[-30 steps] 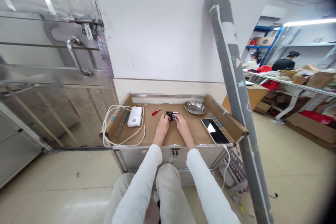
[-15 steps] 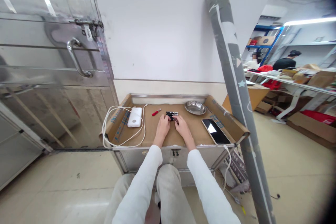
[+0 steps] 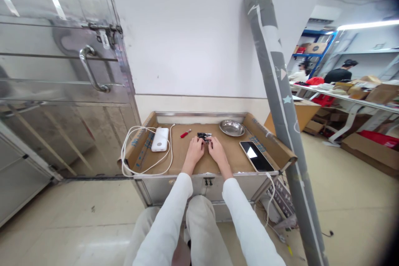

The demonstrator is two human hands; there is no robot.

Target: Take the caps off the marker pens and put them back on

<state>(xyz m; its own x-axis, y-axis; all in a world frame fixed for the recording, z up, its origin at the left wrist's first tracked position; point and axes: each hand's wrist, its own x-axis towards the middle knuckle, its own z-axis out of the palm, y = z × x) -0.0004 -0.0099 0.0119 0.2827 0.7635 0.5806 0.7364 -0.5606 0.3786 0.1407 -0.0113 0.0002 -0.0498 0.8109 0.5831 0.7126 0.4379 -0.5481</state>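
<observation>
Several short black pens [image 3: 204, 134], some with silvery parts, lie side by side on the brown cardboard lining of the cabinet top. At their near edge my left hand [image 3: 195, 151] has its fingers bent, the tips pressed to the pens. My right hand [image 3: 216, 150] faces it from the other side, fingers curled and pinching at the pens' right end. The fingers partly hide the nearest pens. Farther left lies a small red tool [image 3: 185, 133] with a metal tip, touched by neither hand.
A white power bank [image 3: 160, 139] with a looped white cable [image 3: 124, 151] sits on the left. A steel dish [image 3: 232, 128] stands at the back right, a phone [image 3: 256, 156] nearer. A tall grey roll [image 3: 276, 58] leans at the right edge. Two people sit in the background.
My left hand has shifted slightly right, bringing its fingertips closer to the right hand's. The right hand has barely moved, and the surrounding objects stay put.
</observation>
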